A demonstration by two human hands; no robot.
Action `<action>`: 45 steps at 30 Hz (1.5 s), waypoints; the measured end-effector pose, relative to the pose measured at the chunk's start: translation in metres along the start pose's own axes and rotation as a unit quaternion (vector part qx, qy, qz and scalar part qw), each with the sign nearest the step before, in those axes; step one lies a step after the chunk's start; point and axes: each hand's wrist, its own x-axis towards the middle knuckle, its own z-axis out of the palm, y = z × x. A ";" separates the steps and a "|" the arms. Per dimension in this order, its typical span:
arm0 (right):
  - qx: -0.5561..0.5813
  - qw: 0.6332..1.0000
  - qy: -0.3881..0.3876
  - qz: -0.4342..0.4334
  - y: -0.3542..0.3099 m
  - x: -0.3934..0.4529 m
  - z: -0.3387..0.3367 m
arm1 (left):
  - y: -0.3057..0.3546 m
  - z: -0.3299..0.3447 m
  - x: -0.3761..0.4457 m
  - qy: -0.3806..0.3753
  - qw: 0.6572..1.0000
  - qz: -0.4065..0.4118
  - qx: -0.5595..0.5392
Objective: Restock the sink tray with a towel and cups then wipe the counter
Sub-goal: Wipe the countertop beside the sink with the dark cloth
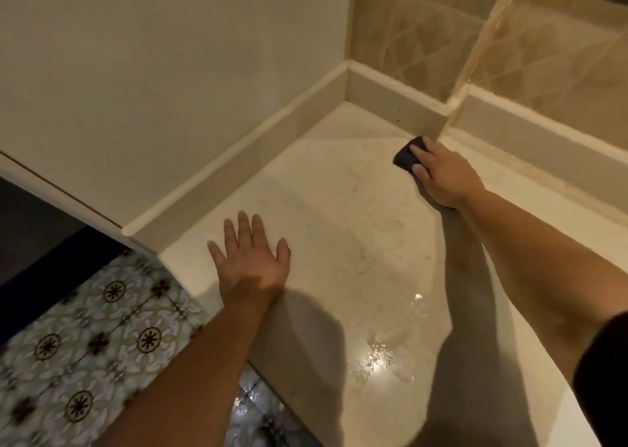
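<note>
A pale marble counter [339, 208] fills the middle of the view, with wet patches glinting near its front. My right hand [445, 174] presses a small dark cloth [406, 156] flat on the counter in the far corner, close to the back upstand and the mirror's edge. Only part of the cloth shows past my fingers. My left hand [251, 259] lies flat on the counter near its left front edge, fingers spread, holding nothing. No tray, towel or cups are in view.
A low cream upstand [238, 164] runs along the counter's left and back sides, with a plain wall above. A mirror [550, 39] reflecting tan tiles stands at the back right. Patterned floor tiles [85, 344] lie below left.
</note>
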 end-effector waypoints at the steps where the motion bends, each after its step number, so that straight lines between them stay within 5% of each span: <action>1: -0.011 1.000 -0.004 -0.009 0.002 0.000 0.001 | 0.000 0.000 0.000 0.000 1.000 0.000 0.002; 6: -0.017 0.997 -0.002 -0.070 -0.025 -0.022 -0.001 | 0.003 -0.002 -0.003 0.004 1.000 0.000 -0.002; 12: 0.044 0.986 -0.001 -0.164 -0.135 -0.143 0.011 | 0.000 -0.003 -0.004 -0.008 1.000 0.013 -0.008; 18: 0.132 0.976 -0.045 -0.167 -0.241 -0.279 0.038 | 0.002 -0.011 -0.004 -0.038 0.999 0.015 -0.019; 26: 0.323 0.940 -0.031 -0.109 -0.296 -0.339 0.030 | -0.001 -0.011 -0.004 -0.054 0.998 0.023 -0.007; 29: 0.564 0.822 -0.063 0.049 -0.307 -0.355 0.017 | -0.002 -0.010 -0.003 -0.053 0.998 0.030 -0.009; 31: 0.751 0.629 -0.106 0.169 -0.305 -0.362 0.006 | -0.003 -0.010 -0.003 -0.052 0.998 0.031 -0.011; 33: 0.873 0.377 -0.130 0.279 -0.295 -0.361 0.000 | -0.003 -0.010 -0.004 -0.053 0.998 0.033 -0.010; 34: 0.897 0.298 -0.123 0.303 -0.288 -0.357 -0.005 | -0.003 -0.010 -0.004 -0.054 0.998 0.033 -0.010; 36: 0.922 0.227 -0.088 0.301 -0.266 -0.346 -0.020 | -0.002 -0.011 -0.005 -0.056 0.998 0.030 -0.009; 39: 0.916 0.265 -0.023 0.299 -0.213 -0.318 -0.046 | -0.002 -0.011 -0.005 -0.049 0.998 0.027 -0.003; 42: 0.883 0.353 0.047 0.305 -0.144 -0.280 -0.067 | -0.001 -0.009 -0.005 -0.041 0.999 0.025 -0.002; 45: 0.817 0.482 0.123 0.290 -0.074 -0.229 -0.086 | 0.000 -0.008 -0.005 -0.031 0.999 0.019 0.000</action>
